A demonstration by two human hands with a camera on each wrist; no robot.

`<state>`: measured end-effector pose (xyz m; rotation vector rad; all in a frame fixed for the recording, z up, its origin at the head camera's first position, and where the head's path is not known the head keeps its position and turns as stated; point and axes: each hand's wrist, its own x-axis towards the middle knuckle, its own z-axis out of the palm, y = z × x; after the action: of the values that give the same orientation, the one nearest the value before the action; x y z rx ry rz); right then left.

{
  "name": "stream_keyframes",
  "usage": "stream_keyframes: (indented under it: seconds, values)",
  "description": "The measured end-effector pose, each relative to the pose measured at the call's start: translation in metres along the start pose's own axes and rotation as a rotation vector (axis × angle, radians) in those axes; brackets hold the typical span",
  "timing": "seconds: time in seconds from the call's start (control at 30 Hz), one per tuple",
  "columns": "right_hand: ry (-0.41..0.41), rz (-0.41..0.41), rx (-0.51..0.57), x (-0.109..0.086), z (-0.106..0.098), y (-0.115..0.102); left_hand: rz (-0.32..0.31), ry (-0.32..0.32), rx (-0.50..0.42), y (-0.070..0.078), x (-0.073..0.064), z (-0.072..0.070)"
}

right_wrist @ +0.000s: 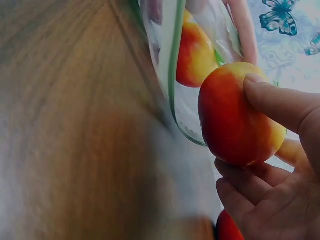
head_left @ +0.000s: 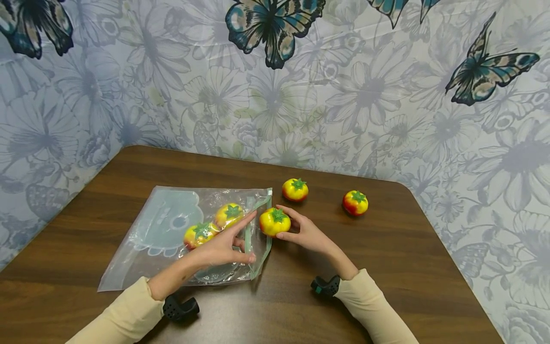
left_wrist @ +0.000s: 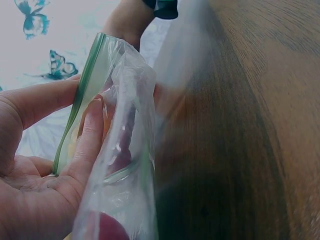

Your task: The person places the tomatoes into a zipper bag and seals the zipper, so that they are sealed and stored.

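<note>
A clear zip bag [head_left: 172,267] with a green-edged mouth lies on the table, printed with a pale blue shape. Inside it sit two yellow-red tomatoes with green star-shaped tops, one tomato [head_left: 229,214] behind the other. My left hand [head_left: 221,248] holds the bag's mouth apart, its fingers spread along the green zip [left_wrist: 87,85]. Between thumb and fingers, my right hand [head_left: 311,233] grips another tomato [head_left: 275,222] right at the mouth. The right wrist view shows this held tomato [right_wrist: 240,115] close in front of a bagged tomato [right_wrist: 194,52].
Two more tomatoes lie on the brown wooden table [head_left: 343,267] beyond my right hand: one tomato [head_left: 295,189] behind the bag's mouth, another tomato [head_left: 355,203] farther right. A flower-and-butterfly cloth [head_left: 301,110] hangs behind the table's far edge.
</note>
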<state>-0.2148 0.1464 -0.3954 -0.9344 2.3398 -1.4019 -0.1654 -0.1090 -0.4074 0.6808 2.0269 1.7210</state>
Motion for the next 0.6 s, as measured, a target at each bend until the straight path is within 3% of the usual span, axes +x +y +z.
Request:
stream_keyframes:
  seconds: [0.23, 0.6]
  values:
    - [-0.022, 0.006, -0.01, 0.007, 0.009, 0.02, -0.011, 0.006, 0.002, 0.001, 0.0, 0.001]
    - [-0.01, 0.021, -0.133, 0.007, 0.018, 0.023, 0.002, 0.003, -0.005, 0.001, 0.001, 0.001]
